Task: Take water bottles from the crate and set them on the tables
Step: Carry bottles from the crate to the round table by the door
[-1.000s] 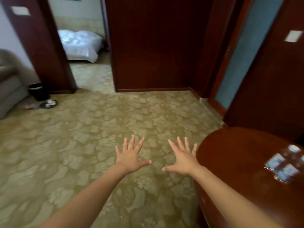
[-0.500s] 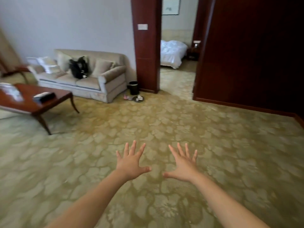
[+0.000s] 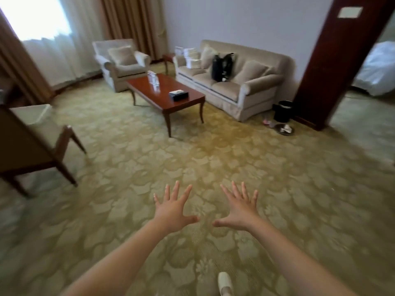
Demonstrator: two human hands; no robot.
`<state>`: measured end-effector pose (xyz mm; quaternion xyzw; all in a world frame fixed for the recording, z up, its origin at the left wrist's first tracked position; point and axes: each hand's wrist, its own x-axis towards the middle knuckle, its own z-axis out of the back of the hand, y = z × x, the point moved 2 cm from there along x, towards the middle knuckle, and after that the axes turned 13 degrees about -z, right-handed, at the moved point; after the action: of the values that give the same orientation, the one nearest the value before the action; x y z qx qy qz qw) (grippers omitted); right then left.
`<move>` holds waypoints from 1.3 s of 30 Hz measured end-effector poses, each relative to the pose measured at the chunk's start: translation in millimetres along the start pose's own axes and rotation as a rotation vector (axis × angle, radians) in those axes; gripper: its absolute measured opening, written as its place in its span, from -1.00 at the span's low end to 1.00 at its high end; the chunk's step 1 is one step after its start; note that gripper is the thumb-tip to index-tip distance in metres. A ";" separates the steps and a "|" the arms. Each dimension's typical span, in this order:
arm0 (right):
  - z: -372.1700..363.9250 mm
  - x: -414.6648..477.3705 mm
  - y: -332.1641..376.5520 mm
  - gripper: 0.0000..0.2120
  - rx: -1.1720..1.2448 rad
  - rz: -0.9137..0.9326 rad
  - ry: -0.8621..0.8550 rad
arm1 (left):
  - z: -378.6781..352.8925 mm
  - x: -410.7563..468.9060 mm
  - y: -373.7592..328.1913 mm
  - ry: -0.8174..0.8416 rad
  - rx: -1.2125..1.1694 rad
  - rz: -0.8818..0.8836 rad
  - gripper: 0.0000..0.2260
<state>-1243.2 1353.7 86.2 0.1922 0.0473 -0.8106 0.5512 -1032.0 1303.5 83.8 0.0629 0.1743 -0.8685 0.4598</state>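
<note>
Hands spread wide over carpet (image 3: 235, 159) — left hand (image 3: 174, 212), right hand (image 3: 240, 210) — bottles (image 3: 153, 79), seemingly, on coffee table (image 3: 166, 101).

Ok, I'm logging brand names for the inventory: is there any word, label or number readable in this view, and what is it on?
None can be read.
Water bottles on the coffee table: labels too small and blurred.
Tissue box: no legible print.
White plate on the dark pillar: blurred, no characters to make out.
</note>
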 end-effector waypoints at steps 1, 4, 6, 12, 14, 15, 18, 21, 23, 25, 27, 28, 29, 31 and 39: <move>3.8 18.7 10.2 0.20 -0.011 0.036 0.011 | 4.2 7.2 10.3 -0.014 -0.017 0.033 -0.08; 21.5 76.9 38.4 0.20 -0.032 0.142 0.016 | 22.8 36.4 37.0 -0.062 -0.048 0.143 -0.08; 39.0 118.5 56.4 0.20 -0.048 0.217 0.015 | 38.9 61.4 52.7 -0.085 -0.052 0.226 -0.08; 88.3 223.0 104.7 0.19 -0.132 0.382 0.005 | 75.9 119.8 91.9 -0.160 -0.099 0.425 -0.07; 96.1 249.8 123.7 0.19 -0.163 0.431 0.019 | 81.8 133.1 104.9 -0.151 -0.099 0.496 -0.06; 99.8 261.5 134.4 0.18 -0.169 0.458 0.025 | 84.6 139.0 112.3 -0.152 -0.100 0.530 -0.06; 106.9 297.1 168.2 0.18 -0.182 0.534 0.040 | 95.2 157.3 138.1 -0.167 -0.123 0.602 -0.06; 111.8 334.3 204.7 0.18 -0.195 0.602 0.054 | 107.5 178.9 168.2 -0.186 -0.146 0.652 -0.06; 116.7 361.0 232.6 0.17 -0.197 0.645 0.073 | 116.8 199.1 194.5 -0.197 -0.152 0.680 -0.06; 124.2 390.5 263.3 0.17 -0.211 0.687 0.070 | 129.2 223.3 225.5 -0.208 -0.145 0.700 -0.05; 134.7 422.9 294.8 0.17 -0.228 0.719 0.051 | 144.0 250.8 259.3 -0.224 -0.152 0.717 -0.06; 141.8 439.6 310.7 0.17 -0.236 0.730 0.043 | 152.8 264.9 276.2 -0.233 -0.160 0.724 -0.06; 149.4 456.7 326.1 0.17 -0.243 0.734 0.040 | 161.9 278.6 292.8 -0.239 -0.167 0.731 -0.06; 165.1 493.0 355.6 0.17 -0.246 0.732 0.033 | 180.9 305.1 326.1 -0.251 -0.173 0.743 -0.06; 200.9 612.3 448.8 0.16 -0.204 0.731 0.066 | 238.9 379.0 429.1 -0.241 -0.164 0.770 -0.04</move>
<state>-1081.2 585.6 109.3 0.1665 0.0737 -0.5448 0.8186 -883.5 701.4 99.0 -0.0154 0.1518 -0.6172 0.7719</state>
